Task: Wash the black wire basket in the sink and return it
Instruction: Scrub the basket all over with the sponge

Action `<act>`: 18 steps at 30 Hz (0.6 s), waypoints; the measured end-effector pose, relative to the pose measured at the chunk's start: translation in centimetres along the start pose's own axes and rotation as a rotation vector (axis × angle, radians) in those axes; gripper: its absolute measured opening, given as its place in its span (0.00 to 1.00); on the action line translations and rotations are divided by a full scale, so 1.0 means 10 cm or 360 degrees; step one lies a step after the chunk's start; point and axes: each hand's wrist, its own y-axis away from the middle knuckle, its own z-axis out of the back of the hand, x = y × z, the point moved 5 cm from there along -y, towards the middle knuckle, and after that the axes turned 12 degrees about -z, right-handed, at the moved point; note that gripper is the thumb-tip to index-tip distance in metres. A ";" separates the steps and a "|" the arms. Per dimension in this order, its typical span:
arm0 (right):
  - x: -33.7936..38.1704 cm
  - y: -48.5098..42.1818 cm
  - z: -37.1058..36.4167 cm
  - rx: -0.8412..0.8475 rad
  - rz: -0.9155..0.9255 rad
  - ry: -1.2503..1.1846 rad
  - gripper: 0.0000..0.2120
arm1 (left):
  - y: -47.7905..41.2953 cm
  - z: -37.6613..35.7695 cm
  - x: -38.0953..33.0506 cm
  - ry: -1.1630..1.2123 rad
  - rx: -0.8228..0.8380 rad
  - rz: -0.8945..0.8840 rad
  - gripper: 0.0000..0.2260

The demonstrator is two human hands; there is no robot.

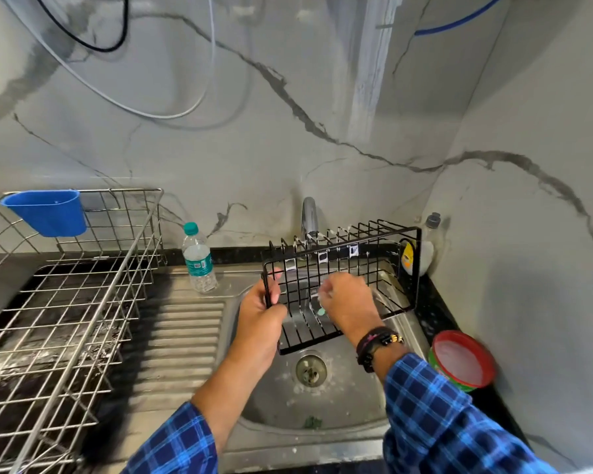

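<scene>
Black wire basket (417, 268) held tilted over the basin of a stainless steel sink (339, 401), just below the chrome faucet (309, 213); its long side faces the person and its lower edge hangs above the round drain (311, 367). The left hand (259, 309) grips the basket's left end, fingers and thumb curled round the upright wires; the right hand (348, 302) reaches inside the basket, fingers bunched round a small green object (320, 311), which is too blurred to name more exactly. Dark bands with beads (377, 342) circle the right wrist; both arms wear blue checked sleeves (435, 422).

To the left of the basin lies the sink's ribbed draining board (182, 336); a clear plastic water bottle (199, 260) with a teal cap stands upright at its back edge. Further left, a large steel wire dish rack (83, 302) sits on the dark counter, with a blue plastic cup (47, 212) hooked on its rear rail.

In the right back corner, behind the basket's far end, stands a pale squeeze bottle (427, 249) with a yellow label; nearer, right of the basin, a round red-rimmed green tub (461, 360) holds a whitish paste. Grey-veined marble wall (254, 148) rises behind; loose cables hang across it.
</scene>
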 end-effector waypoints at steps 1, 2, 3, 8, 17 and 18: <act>0.08 0.02 -0.03 0.0031 0.0053 -0.0170 0.05 | -0.01 0.00 0.02 0.0045 -0.0010 0.0037 0.23; 0.18 0.04 -0.04 0.0008 0.0167 -0.0322 0.05 | -0.01 -0.01 0.04 0.0096 0.0003 0.0067 0.21; 0.29 0.07 -0.03 -0.0072 0.0316 -0.0470 0.05 | 0.00 -0.03 0.05 0.0155 0.0035 0.0095 0.19; 0.45 0.08 -0.08 -0.0241 0.0573 -0.0665 0.08 | 0.05 0.02 0.10 0.0341 0.0145 0.0210 0.21; 0.48 0.20 -0.20 0.0240 0.0387 -0.0151 0.04 | 0.06 0.12 0.13 0.0681 0.0164 0.0328 0.30; 0.47 0.20 -0.20 0.0319 0.0343 -0.0099 0.03 | 0.06 0.12 0.11 0.0668 0.0142 0.0308 0.32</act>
